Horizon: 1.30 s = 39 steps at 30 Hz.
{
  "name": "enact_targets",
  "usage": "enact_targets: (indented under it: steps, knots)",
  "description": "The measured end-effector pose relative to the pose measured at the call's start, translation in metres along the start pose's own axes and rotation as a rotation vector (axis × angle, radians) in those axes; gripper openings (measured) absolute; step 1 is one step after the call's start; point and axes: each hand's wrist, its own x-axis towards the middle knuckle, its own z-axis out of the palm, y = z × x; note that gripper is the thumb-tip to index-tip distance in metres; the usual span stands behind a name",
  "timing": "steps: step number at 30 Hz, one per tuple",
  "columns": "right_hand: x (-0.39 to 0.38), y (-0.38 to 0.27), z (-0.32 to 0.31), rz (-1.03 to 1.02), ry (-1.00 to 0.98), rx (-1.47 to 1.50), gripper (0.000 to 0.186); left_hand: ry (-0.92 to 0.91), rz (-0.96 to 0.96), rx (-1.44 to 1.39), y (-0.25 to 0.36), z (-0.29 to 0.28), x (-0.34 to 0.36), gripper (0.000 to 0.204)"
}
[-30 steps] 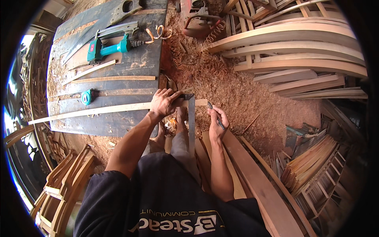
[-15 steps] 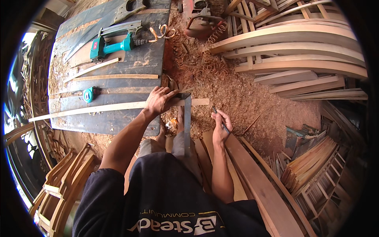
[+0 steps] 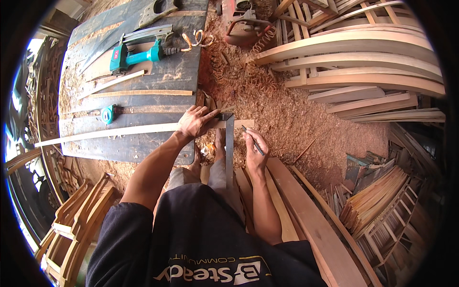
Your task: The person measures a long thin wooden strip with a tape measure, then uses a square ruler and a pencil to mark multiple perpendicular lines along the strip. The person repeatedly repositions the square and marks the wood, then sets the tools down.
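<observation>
A long, thin wooden strip (image 3: 119,131) lies across the near part of the worktable, its right end sticking out past the table edge. My left hand (image 3: 193,122) grips the strip near that edge and presses a metal try square (image 3: 230,153) against it. The square's blade crosses the strip and points toward my body. In my right hand (image 3: 254,147) is a dark pencil (image 3: 259,148), its tip close to the strip's free end, just right of the blade. Whether the tip touches the wood I cannot tell.
On the worktable (image 3: 143,148) lie a teal tape measure (image 3: 108,114), a teal nail gun (image 3: 138,57) with a coiled hose, and a handsaw (image 3: 155,10). A red machine (image 3: 246,26) stands beyond on the shavings. Curved timbers (image 3: 354,43) are stacked at right; boards (image 3: 311,215) lean beside me.
My right hand has moved left and slightly up, bringing the pencil from beyond the strip's end to near the square's blade. The square has shifted slightly right; my left hand stays nearly in place.
</observation>
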Motion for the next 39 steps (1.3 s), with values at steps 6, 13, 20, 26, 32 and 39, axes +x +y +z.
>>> enact_targets:
  steps: [6,13,20,26,32,39]
  knots:
    - [0.008,-0.022,0.012,-0.2,-0.056,-0.325,0.016,-0.084,-0.02,0.067,0.001,0.001,0.0,0.051]
    - [0.007,-0.011,0.011,0.097,0.091,0.009,0.016,-0.103,0.015,0.063,0.004,-0.001,0.001,0.056]
    - [0.006,0.006,-0.01,-0.023,0.117,-0.033,0.012,-0.194,0.106,0.15,0.005,-0.007,0.001,0.068]
    - [0.006,0.002,-0.002,-0.069,0.077,-0.082,0.011,-0.245,0.113,0.18,0.004,-0.006,0.001,0.075]
    - [0.008,-0.016,0.007,-0.161,-0.001,-0.289,0.016,-0.258,0.102,0.171,0.005,-0.006,0.0,0.078]
    - [0.011,-0.022,0.011,-0.211,0.008,-0.308,0.017,-0.234,0.113,0.162,0.005,-0.005,0.001,0.075]
